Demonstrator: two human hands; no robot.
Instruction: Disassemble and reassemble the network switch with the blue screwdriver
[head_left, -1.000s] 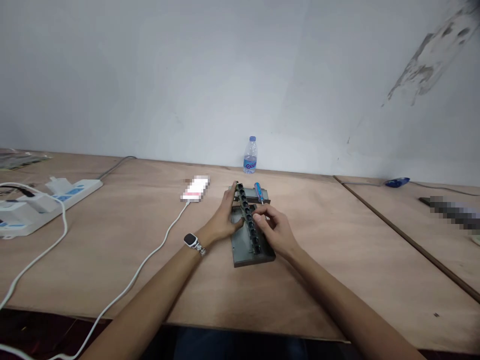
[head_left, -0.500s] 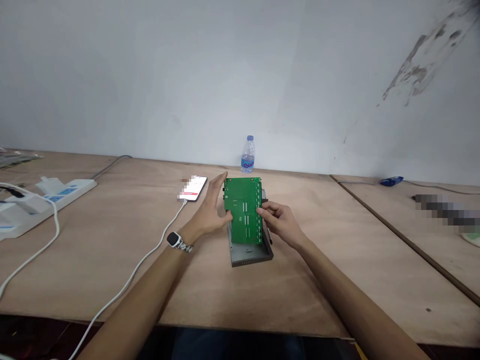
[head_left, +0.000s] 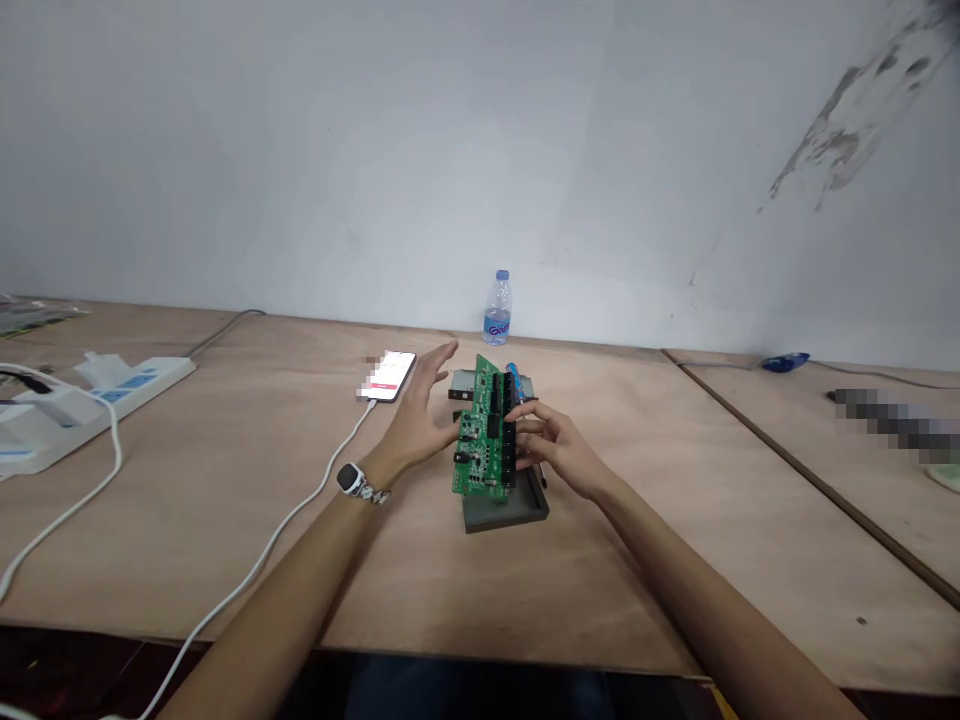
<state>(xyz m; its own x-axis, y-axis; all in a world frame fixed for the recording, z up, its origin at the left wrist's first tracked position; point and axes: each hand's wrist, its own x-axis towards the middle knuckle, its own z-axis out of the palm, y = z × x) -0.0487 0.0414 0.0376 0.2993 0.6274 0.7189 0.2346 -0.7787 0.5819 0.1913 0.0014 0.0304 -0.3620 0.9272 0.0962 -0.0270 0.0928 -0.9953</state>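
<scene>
A green circuit board (head_left: 480, 475) stands tilted above a grey metal case (head_left: 504, 514), its side with black connectors and small parts turned toward me. My right hand (head_left: 559, 447) holds the board by its right edge, fingers at the row of black connectors. My left hand (head_left: 420, 415) is open at the board's left side, fingers spread upward and thumb close to the edge; whether the thumb touches cannot be told. The board hides much of the case. Beside the case's right edge, behind my right hand, lies a slim tool with a blue end (head_left: 513, 370), partly covered.
Behind the board, a water bottle (head_left: 497, 310) stands by the wall. To the left are a phone (head_left: 391, 376) on a white cable (head_left: 281, 525) and a white power strip (head_left: 150, 385) with plugs. A blue object (head_left: 785, 362) lies at the right past a table seam (head_left: 795, 480).
The board has turned from its plain green back to its component side. My left hand's thumb has come off the board's face, while my right hand keeps hold at the right edge.
</scene>
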